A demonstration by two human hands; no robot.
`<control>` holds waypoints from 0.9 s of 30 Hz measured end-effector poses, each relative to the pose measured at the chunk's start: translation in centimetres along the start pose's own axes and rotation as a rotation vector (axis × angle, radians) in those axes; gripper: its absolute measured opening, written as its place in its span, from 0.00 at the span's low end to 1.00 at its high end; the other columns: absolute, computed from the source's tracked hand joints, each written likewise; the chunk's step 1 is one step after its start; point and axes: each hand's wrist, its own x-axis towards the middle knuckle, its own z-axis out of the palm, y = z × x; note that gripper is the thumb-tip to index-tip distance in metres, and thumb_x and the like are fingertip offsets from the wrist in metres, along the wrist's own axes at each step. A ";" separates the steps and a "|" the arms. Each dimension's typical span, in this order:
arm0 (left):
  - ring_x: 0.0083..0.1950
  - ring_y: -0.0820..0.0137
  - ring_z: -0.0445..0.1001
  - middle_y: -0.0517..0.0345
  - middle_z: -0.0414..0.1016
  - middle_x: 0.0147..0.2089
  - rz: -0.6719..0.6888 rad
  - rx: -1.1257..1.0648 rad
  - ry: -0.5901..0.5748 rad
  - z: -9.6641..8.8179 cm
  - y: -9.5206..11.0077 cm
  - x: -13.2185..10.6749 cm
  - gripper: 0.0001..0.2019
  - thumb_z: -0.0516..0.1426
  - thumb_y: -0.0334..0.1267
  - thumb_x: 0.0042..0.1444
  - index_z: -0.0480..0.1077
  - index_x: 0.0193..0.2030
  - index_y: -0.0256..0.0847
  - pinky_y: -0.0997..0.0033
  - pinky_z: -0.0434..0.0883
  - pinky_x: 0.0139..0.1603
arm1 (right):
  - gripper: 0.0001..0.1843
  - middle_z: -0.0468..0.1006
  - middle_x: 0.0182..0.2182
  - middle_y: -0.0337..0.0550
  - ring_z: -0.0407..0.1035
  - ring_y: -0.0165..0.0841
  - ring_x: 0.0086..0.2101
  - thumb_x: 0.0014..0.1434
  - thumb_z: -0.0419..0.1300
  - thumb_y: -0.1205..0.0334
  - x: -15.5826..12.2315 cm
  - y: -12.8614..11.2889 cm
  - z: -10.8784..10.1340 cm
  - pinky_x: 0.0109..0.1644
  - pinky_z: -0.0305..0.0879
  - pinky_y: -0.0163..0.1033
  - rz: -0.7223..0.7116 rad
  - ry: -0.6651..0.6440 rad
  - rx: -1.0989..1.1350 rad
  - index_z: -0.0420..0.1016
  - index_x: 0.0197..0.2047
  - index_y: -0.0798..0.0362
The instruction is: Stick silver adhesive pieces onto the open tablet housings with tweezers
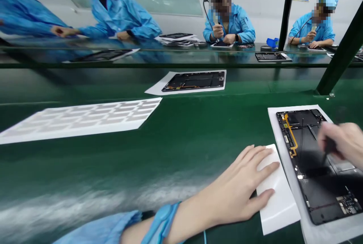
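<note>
The left hand (pixel 235 183) lies open and flat at about 5 o'clock, fingers spread and pressing on a small smooth white paper sheet (pixel 276 191). A blue elastic wrist strap (pixel 161 223) circles that wrist above a pale blue smock sleeve (pixel 99 229). The small sheet sits just beside an open tablet housing (pixel 314 168) at about 4 o'clock, a flat, round-cornered black shell resting on a larger white sheet (pixel 286 153). Its matte black interior carries a glossy amber flex cable (pixel 292 134), thin dark wires and a small circuit board (pixel 348 204). The right hand (pixel 340 142), at about 3 o'clock, is curled closed over a dark slim tool (pixel 329 149), whose blurred tip points down into the housing. Under everything runs a glossy green conveyor belt (pixel 170 160), streaked with pale glare. At about 9 o'clock lies a white sheet of grey rectangular labels (pixel 79 119). At 12 o'clock, a second open tablet housing (pixel 194 81) rests on its own white sheet (pixel 153 90). Beyond a dark glass shelf (pixel 181 56), co-workers (pixel 229 20) in blue smocks and caps work at the far side.
</note>
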 end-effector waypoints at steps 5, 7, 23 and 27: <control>0.69 0.49 0.52 0.35 0.54 0.68 -0.104 -0.058 -0.092 -0.3 0.0 -0.1 0.31 0.57 0.39 0.58 0.53 0.66 0.34 0.38 0.55 0.65 | 0.23 0.75 0.21 0.39 0.76 0.33 0.24 0.60 0.55 0.40 5.3 -1.9 5.0 0.30 0.72 0.34 -0.194 -0.401 0.340 0.65 0.30 0.53; 0.69 0.48 0.52 0.35 0.55 0.68 -0.126 -0.082 -0.124 -0.4 0.0 -0.1 0.32 0.58 0.39 0.57 0.53 0.66 0.33 0.37 0.54 0.65 | 0.23 0.75 0.24 0.39 0.77 0.34 0.27 0.59 0.56 0.39 6.4 -1.5 5.8 0.32 0.74 0.36 -0.227 -0.449 0.376 0.63 0.33 0.53; 0.67 0.51 0.57 0.40 0.60 0.65 -0.137 -0.117 -0.188 -1.5 0.1 0.7 0.32 0.61 0.38 0.53 0.57 0.64 0.34 0.35 0.46 0.67 | 0.09 0.74 0.17 0.38 0.76 0.35 0.20 0.57 0.50 0.58 6.9 -2.2 6.6 0.23 0.71 0.34 -0.210 -0.299 0.250 0.60 0.26 0.49; 0.66 0.51 0.58 0.40 0.63 0.63 -0.148 -0.154 -0.168 -1.5 0.2 0.7 0.31 0.60 0.38 0.53 0.58 0.63 0.35 0.36 0.44 0.68 | 0.09 0.74 0.15 0.37 0.75 0.35 0.19 0.56 0.50 0.58 6.9 -2.2 6.6 0.21 0.70 0.34 -0.194 -0.295 0.247 0.60 0.25 0.49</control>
